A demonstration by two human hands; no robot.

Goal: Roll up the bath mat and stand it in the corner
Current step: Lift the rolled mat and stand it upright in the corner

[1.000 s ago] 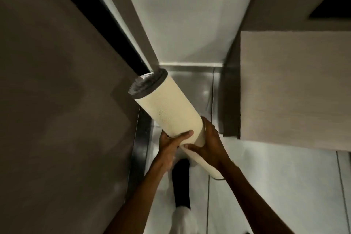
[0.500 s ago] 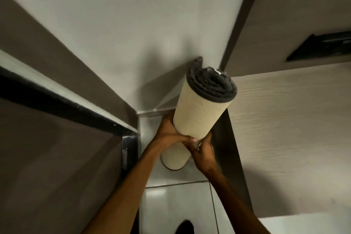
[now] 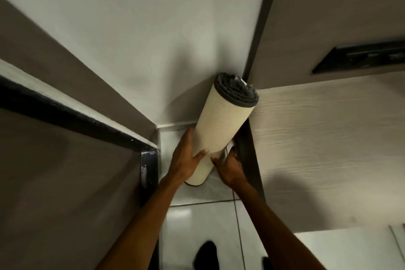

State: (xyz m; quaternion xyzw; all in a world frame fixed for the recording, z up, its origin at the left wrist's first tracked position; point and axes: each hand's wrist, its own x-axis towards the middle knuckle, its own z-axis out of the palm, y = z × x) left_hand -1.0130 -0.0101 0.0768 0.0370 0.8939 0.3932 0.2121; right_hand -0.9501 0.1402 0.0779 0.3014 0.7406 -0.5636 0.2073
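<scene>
The rolled bath mat is a cream cylinder with dark grey pile showing at its top end. It stands on its lower end on the floor in the corner, leaning to the upper right against the white wall and the wooden cabinet. My left hand lies flat along its left side with the thumb across the front. My right hand holds the lower right side, its fingers partly hidden behind the roll.
A white wall meets a pale wood cabinet at the corner. A brown door with a dark edge stands at the left. White floor tiles lie below, with my dark foot near the bottom.
The roll has gone from held tilted in the air to standing on the floor in the corner, leaning right. My hands have slid lower on it and the view has moved closer.
</scene>
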